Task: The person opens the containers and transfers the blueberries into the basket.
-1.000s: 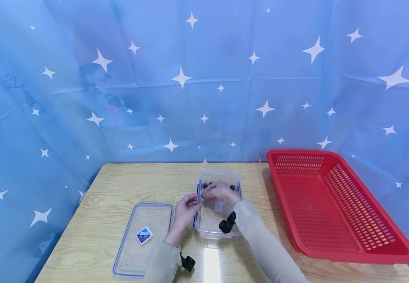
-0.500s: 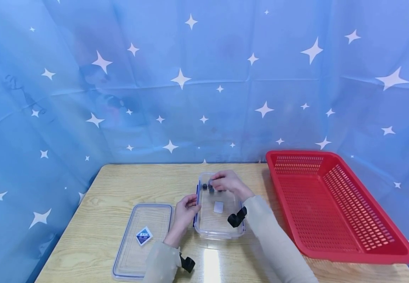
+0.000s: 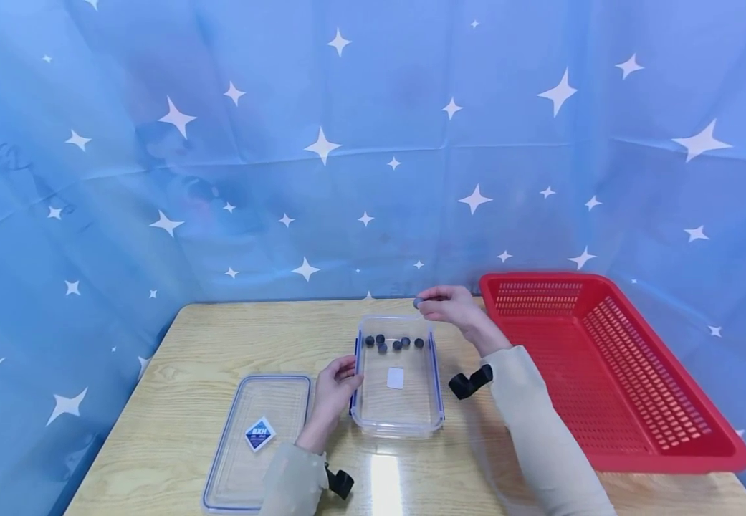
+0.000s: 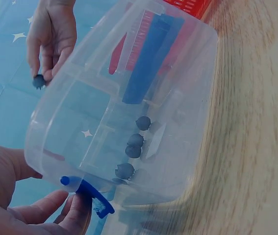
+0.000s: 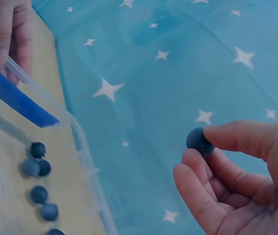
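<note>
My right hand is raised beyond the far right corner of a clear plastic food container, pinching a blueberry between thumb and fingertips. Several more blueberries lie on the container's floor towards its far end. At the left wall, my left hand grips the container's edge; the left wrist view has its thumb over the rim and fingers by a blue clip. A small white rectangle shows on the container's bottom.
A clear lid with a blue seal and a square sticker lies on the wooden table at the left. The large red basket stands at the right. A blue star-patterned curtain hangs behind.
My right hand has lifted out of the container and moved back and to the right with a blueberry. The blueberries inside are uncovered now. My left hand has stayed at the container's left side.
</note>
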Available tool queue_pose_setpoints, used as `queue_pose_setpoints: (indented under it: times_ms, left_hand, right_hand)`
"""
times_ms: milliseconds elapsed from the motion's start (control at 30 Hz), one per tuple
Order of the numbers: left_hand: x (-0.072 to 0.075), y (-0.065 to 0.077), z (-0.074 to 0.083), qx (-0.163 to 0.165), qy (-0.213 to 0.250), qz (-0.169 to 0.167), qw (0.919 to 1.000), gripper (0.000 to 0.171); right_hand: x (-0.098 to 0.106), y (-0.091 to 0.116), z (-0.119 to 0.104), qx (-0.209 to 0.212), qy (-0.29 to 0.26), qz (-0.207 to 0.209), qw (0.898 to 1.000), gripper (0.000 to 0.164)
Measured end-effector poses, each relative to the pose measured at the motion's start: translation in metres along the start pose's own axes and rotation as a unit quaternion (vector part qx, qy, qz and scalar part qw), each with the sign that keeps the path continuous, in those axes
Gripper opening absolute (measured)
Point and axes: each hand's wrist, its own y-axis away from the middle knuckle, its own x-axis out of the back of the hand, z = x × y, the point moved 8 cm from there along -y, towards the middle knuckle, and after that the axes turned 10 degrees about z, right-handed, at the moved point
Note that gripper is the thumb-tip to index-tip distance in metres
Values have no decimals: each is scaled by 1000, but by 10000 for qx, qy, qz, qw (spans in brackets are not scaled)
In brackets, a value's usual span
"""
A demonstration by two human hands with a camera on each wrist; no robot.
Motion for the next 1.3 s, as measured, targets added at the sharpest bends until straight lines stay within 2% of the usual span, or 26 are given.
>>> queue_pose_setpoints:
  times_ms: [167, 500, 733, 1033, 1167, 1300]
  left_hand:
    - [0, 1, 1, 12, 35, -20, 10000, 40]
    - [1, 0, -3, 35, 73, -4, 10000, 40]
    - [1, 0, -2, 54, 26, -17, 10000, 39]
    - [0, -5, -5, 65, -9, -30, 10000, 39]
    - [0, -5, -4, 32, -5, -21, 10000, 38]
    - [0, -4, -5, 34, -17, -31, 10000, 38]
  right_hand:
    - [23, 4, -5, 133, 119, 204, 9996, 38]
    - [71, 12, -9, 199, 862, 611, 9942, 39]
    - [99, 21, -12, 363, 978, 772, 9915, 46]
    - [131, 32, -2, 317, 447, 846, 9949, 45]
    - [144, 35, 5, 390, -154, 805, 9959, 35]
    - [156, 36, 13, 497, -893, 718, 9922, 22]
